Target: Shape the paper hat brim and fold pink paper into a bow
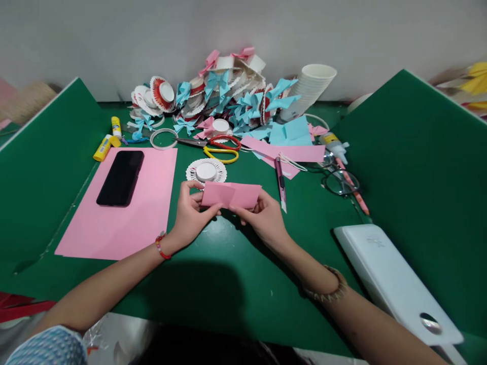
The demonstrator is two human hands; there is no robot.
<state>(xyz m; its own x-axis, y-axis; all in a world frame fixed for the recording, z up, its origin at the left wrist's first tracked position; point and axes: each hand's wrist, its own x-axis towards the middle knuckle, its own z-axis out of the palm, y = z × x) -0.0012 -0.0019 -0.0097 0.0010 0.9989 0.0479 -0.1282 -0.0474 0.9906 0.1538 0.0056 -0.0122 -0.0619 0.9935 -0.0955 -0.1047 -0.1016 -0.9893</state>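
A folded strip of pink paper point(231, 195) is held level between my two hands above the green table. My left hand point(190, 210) pinches its left end, thumb in front and fingers behind. At the right end, my right hand point(265, 215) grips it the same way, and both thumbs press near the middle of the lower edge. Creases show in the centre of the strip. Just behind it lies a white scalloped paper disc point(206, 171) with a round raised centre. A purple box cutter point(280, 183) with its blade out rests right of my right hand.
Scissors point(222, 148) lie behind the disc, beside a tape ring point(163, 139). A phone point(120, 178) rests on pink sheets point(95, 230). Paper bows and discs point(228, 96) pile up behind, near stacked cups point(315, 83). Glasses point(341, 182) and a white device point(395, 284) are at right; green panels point(414, 192) flank the table.
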